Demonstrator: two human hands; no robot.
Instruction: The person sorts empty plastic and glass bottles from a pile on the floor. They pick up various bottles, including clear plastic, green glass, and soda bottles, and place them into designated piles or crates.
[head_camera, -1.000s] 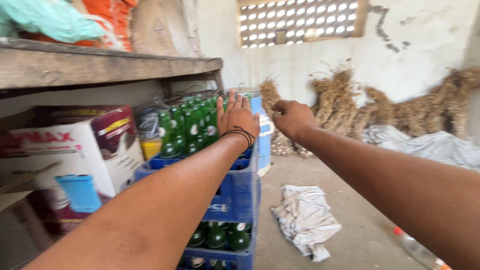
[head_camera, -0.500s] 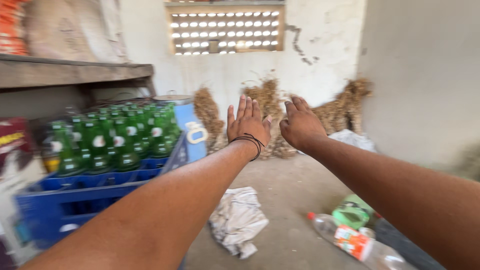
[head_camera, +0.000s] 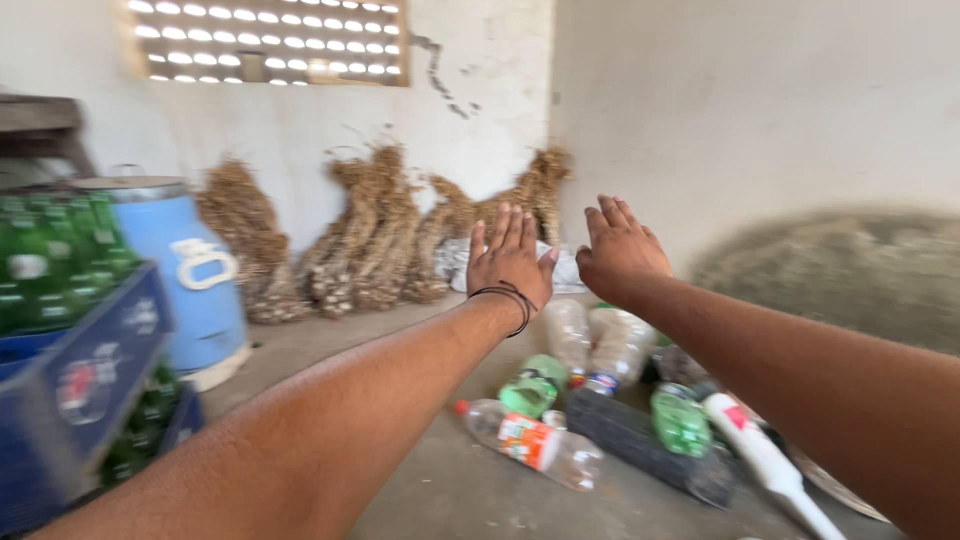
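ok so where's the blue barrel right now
In the head view the blue barrel stands at the left, between the crate of green bottles and the dried bundles.

Both bare arms stretch straight out ahead of the person, forearms rising from the lower corners toward the middle of the view. The left hand (head_camera: 510, 262) is held open with its back to the camera, its fingers (head_camera: 503, 226) together and pointing toward 12 o'clock, the thumb out toward 2 o'clock. A thin dark cord bracelet (head_camera: 508, 297) circles the left wrist. The right hand (head_camera: 618, 252), just beside it, is open too, palm down, fingers angled toward 1 o'clock. Neither hand holds anything, and the two do not touch.
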